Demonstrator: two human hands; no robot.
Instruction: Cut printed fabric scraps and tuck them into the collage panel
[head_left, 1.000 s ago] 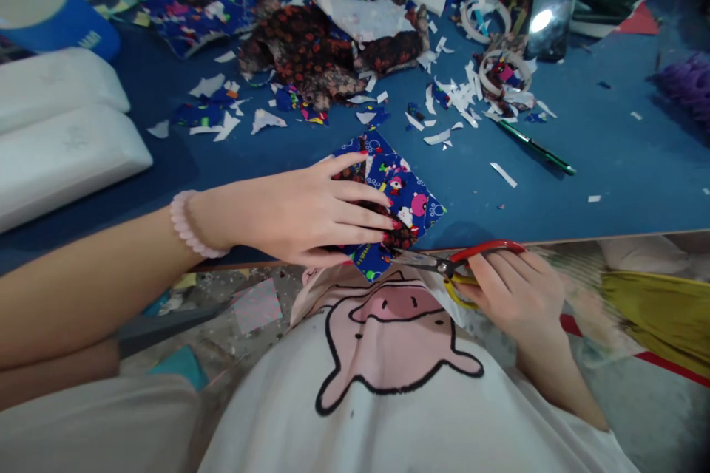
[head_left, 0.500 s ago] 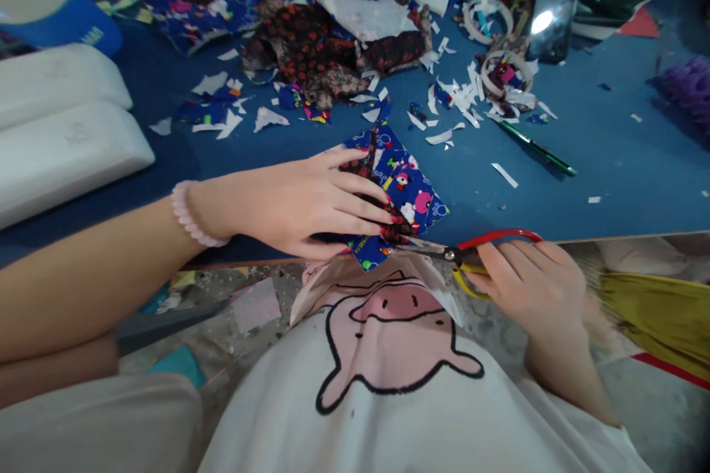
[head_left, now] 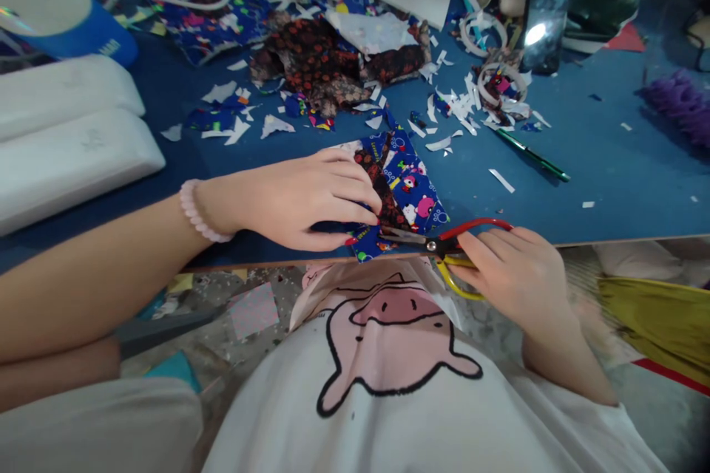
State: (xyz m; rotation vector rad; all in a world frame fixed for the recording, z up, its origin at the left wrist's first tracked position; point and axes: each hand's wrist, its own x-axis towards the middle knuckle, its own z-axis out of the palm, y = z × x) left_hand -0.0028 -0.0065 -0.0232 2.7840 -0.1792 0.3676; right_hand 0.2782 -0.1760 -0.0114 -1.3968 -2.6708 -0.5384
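Note:
A blue cartoon-print fabric piece [head_left: 424, 201] with dark red-brown patterned fabric [head_left: 391, 203] on it lies at the table's front edge. From the left, my left hand [head_left: 333, 199], wearing a pink bead bracelet [head_left: 194, 211], grips its near left part with bent fingers and thumb. My right hand [head_left: 513, 273] has its fingers through the handles of scissors [head_left: 430, 244], one red and one yellow. The scissors' blades point left over the fabric's near corner, their tips close to my left fingertips. Whether fabric sits between the blades is hard to make out.
Paper and fabric scraps [head_left: 460, 107] lie beyond my hands, with crumpled dark fabric [head_left: 310, 59] behind. A green pen [head_left: 532, 155], a phone [head_left: 546, 18] and tape rings [head_left: 502, 81] are at right. White packages [head_left: 72, 151] stand at left.
My left fingers have drawn back and bent, uncovering more of the dark fabric. The scissors and my right hand have moved left, with the blades further over the fabric.

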